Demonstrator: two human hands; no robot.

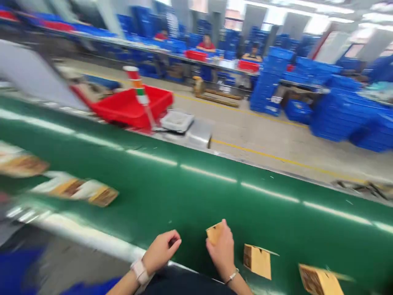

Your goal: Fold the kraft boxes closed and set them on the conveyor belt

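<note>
Over the near edge of the green conveyor belt (147, 205), my left hand (162, 250) has its fingers curled in toward the thumb, and no object shows in it. A white watch band circles that wrist. To its right, my right hand (223, 250) grips a small tan cardboard box (214, 233), whose far side the fingers partly hide. Just right of this hand, another tan box (259, 262) lies on the belt with a flap sticking out. A similar box (322, 280) with a dark printed side is further right, cut off by the lower frame edge.
Boxes with white wrapping (76, 188) lie blurred on the belt at left. Past the belt stand a red bin (129, 108), a signal light (136, 84) and a grey metal housing (199, 133). Stacked blue crates (270, 82) and seated people (207, 43) are across the aisle.
</note>
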